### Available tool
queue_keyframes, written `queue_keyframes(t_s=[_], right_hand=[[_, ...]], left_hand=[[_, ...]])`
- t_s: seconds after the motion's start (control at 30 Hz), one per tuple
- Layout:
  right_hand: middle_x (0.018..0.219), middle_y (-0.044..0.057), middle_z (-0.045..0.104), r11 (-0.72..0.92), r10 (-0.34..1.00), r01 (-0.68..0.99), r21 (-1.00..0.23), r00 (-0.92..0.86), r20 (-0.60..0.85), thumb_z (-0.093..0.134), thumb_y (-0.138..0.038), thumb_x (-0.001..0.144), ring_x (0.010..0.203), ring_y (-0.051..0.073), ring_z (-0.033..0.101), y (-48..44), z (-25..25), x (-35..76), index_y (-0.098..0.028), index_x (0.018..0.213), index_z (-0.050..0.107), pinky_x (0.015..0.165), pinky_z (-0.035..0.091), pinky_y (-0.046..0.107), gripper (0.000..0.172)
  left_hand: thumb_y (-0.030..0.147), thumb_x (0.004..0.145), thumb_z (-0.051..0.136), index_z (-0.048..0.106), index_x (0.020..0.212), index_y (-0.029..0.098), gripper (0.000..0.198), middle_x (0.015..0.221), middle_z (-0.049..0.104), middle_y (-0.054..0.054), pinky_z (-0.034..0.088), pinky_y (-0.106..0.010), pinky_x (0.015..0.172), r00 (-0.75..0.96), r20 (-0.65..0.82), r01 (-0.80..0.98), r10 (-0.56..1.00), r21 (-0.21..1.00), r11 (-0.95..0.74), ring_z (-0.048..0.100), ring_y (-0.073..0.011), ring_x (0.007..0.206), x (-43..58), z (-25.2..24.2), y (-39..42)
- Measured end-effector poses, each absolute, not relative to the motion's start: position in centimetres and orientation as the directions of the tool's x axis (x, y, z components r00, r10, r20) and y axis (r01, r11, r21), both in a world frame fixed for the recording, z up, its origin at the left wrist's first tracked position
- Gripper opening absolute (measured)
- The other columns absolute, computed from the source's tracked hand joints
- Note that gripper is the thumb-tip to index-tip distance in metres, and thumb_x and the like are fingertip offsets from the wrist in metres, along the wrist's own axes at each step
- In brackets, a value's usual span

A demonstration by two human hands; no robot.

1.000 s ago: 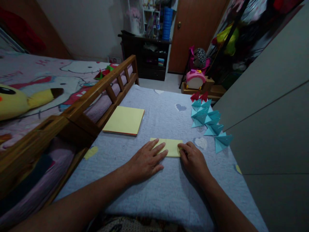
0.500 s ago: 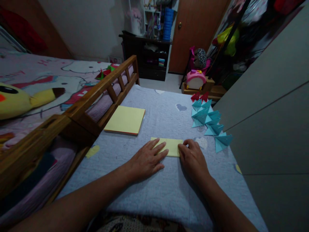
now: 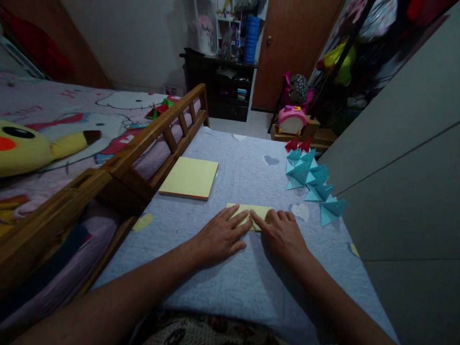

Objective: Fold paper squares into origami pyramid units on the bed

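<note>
A folded strip of yellow paper point(image 3: 256, 211) lies on the pale blue quilted bedcover point(image 3: 237, 273) in front of me. My left hand point(image 3: 220, 235) rests flat on its left part, fingers stretched out. My right hand point(image 3: 282, 235) lies on its right part, index finger extended leftward along the near edge of the paper until it nearly meets the left fingers. Both hands press the paper down; neither lifts it.
A square stack of yellow paper point(image 3: 189, 178) lies to the left, beside the wooden bed rail point(image 3: 143, 143). Several folded teal paper triangles point(image 3: 309, 179) and two red ones point(image 3: 298, 143) sit at the right, near a grey cabinet point(image 3: 406, 158). A yellow plush toy point(image 3: 32, 148) lies on the neighbouring bed.
My right hand has slid leftward along the paper's near edge, its index finger now reaching the left hand's fingertips. The left hand stayed in place.
</note>
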State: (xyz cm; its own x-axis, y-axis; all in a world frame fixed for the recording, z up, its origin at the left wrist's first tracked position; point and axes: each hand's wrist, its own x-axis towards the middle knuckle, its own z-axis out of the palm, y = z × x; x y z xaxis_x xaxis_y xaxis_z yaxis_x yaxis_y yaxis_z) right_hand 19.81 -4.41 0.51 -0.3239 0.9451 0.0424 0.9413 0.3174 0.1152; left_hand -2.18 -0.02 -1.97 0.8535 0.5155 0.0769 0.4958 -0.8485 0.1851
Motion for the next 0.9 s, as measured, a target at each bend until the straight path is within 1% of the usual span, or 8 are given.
queue_keyframes(t_s=[0.13,0.23,0.3,0.4,0.5,0.6,0.7,0.9], right_hand=[[0.100,0.011,0.066,0.313,0.946,0.942,0.123,-0.320,0.045,0.054,-0.013,0.091,0.088,0.029,0.055,-4.1,0.9,19.3,-0.034,0.133,0.059,0.083,0.033,0.042,0.047],[0.105,0.011,0.067,0.315,0.945,0.942,0.121,-0.323,0.059,0.050,-0.010,0.092,0.099,0.031,0.054,-4.0,1.0,19.0,-0.032,0.130,0.061,0.093,0.031,0.047,0.045],[0.113,0.011,0.066,0.316,0.944,0.943,0.107,-0.324,0.066,0.050,-0.007,0.091,0.105,0.032,0.053,-4.0,1.1,18.8,-0.029,0.130,0.061,0.095,0.030,0.048,0.046],[0.118,0.013,0.065,0.337,0.941,0.940,0.049,-0.338,0.001,0.050,-0.009,0.092,0.102,0.030,0.053,-3.6,1.4,18.2,-0.021,0.126,0.062,0.087,0.036,0.042,0.038],[0.111,0.013,0.065,0.377,0.920,0.925,-0.043,-0.380,-0.096,0.049,-0.011,0.095,0.095,0.026,0.053,-3.1,1.7,17.9,-0.015,0.121,0.063,0.079,0.039,0.036,0.030],[0.107,0.011,0.063,0.383,0.912,0.918,-0.104,-0.394,-0.114,0.048,-0.012,0.097,0.093,0.024,0.052,-2.7,1.6,18.0,-0.014,0.112,0.064,0.082,0.040,0.033,0.022],[0.104,0.010,0.062,0.357,0.925,0.927,-0.119,-0.368,-0.092,0.047,-0.014,0.098,0.092,0.023,0.051,-2.7,1.2,18.2,-0.016,0.107,0.063,0.084,0.039,0.033,0.018],[0.110,0.010,0.061,0.277,0.955,0.948,-0.156,-0.290,-0.067,0.050,-0.017,0.098,0.099,0.024,0.051,-3.1,1.0,18.1,-0.018,0.112,0.061,0.086,0.038,0.032,0.018]], left_hand=[[0.045,0.099,0.054,0.038,0.152,0.022,0.060,0.158,0.038,-0.011,0.026,-0.050,0.118,0.857,0.063,0.492,0.511,0.191,-0.849,0.030,-0.0363,0.146,-2.2,-1.9,0.0],[0.047,0.100,0.053,0.039,0.151,0.026,0.057,0.158,0.038,-0.010,0.026,-0.050,0.118,0.860,0.083,0.481,0.503,0.191,-0.855,0.030,-0.0366,0.146,-2.3,-2.0,0.1],[0.048,0.100,0.053,0.039,0.151,0.027,0.057,0.159,0.037,-0.010,0.026,-0.050,0.118,0.860,0.085,0.481,0.503,0.192,-0.856,0.030,-0.0370,0.146,-2.3,-2.2,0.1],[0.049,0.100,0.052,0.038,0.152,0.027,0.058,0.159,0.037,-0.010,0.026,-0.049,0.118,0.858,0.080,0.487,0.508,0.189,-0.853,0.029,-0.0369,0.147,-2.3,-2.2,0.1],[0.049,0.100,0.053,0.039,0.152,0.026,0.059,0.159,0.037,-0.010,0.026,-0.048,0.119,0.858,0.081,0.488,0.507,0.179,-0.854,0.028,-0.0361,0.147,-2.2,-2.2,0.1],[0.050,0.099,0.053,0.039,0.152,0.026,0.059,0.158,0.038,-0.011,0.025,-0.048,0.119,0.860,0.088,0.483,0.502,0.174,-0.858,0.029,-0.0363,0.147,-2.2,-2.3,0.1],[0.051,0.100,0.052,0.039,0.152,0.026,0.059,0.158,0.038,-0.013,0.025,-0.050,0.118,0.865,0.090,0.473,0.494,0.180,-0.862,0.029,-0.0371,0.147,-2.3,-2.4,0.2],[0.053,0.098,0.055,0.047,0.147,0.028,0.056,0.158,0.039,-0.014,0.028,-0.051,0.116,0.878,0.063,0.457,0.475,0.184,-0.870,0.034,-0.0371,0.145,-3.9,-1.9,0.2]])
